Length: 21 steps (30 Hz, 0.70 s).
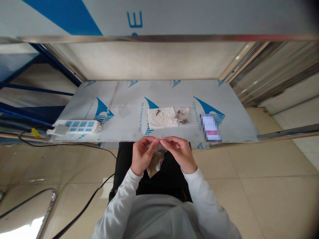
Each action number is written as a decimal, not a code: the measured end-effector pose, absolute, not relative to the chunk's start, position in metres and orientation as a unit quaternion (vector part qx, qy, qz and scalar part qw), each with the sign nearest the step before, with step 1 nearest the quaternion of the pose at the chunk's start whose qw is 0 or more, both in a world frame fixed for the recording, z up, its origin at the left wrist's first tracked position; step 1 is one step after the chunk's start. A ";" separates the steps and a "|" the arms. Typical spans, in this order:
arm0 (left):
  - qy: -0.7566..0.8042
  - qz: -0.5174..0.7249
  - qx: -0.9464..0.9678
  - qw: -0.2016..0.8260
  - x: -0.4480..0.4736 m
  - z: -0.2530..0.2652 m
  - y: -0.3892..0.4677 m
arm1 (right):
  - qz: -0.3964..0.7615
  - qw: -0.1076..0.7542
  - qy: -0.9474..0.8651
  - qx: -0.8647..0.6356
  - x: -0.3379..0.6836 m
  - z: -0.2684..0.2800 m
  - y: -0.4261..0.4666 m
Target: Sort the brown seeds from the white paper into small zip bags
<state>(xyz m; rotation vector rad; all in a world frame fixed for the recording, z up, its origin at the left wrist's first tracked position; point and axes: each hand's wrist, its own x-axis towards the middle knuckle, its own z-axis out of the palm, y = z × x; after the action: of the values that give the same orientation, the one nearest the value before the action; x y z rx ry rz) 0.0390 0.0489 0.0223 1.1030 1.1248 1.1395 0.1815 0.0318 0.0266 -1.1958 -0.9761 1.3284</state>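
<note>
My left hand [143, 153] and my right hand [179, 151] meet just in front of the table's near edge, thumbs and fingers closed. Between their fingertips they pinch the top of a small clear plastic bag [160, 148]. Below it, over my lap, a crumpled brown and white piece [155, 165] shows; whether it is inside the bag, I cannot tell. Beyond my hands, a white tissue [163, 121] lies on the table with a small brown piece [158, 113] on it. Right of the tissue is a clear zip bag [184, 113] with several small brown pieces.
The table [124, 132] wears a printed protective film. A white power strip [82, 126] lies at its left, a phone [211, 128] at its right. Another clear bag [123, 110] rests left of centre. A shelf edge [159, 39] crosses above. A black cable [92, 196] hangs at left.
</note>
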 end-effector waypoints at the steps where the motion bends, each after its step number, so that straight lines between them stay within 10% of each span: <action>1: 0.485 0.491 0.468 0.551 0.039 0.022 0.049 | 0.558 0.526 -0.399 -0.503 0.181 0.027 0.031; 21: 0.480 0.513 0.419 0.575 0.029 0.023 0.047 | 0.554 0.538 -0.363 -0.522 0.185 0.023 0.028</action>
<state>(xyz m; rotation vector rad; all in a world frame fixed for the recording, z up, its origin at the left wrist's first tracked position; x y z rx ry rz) 0.0291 0.0468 0.0230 0.9821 1.1243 1.2006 0.1855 0.0281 0.0232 -1.2417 -0.8635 1.3174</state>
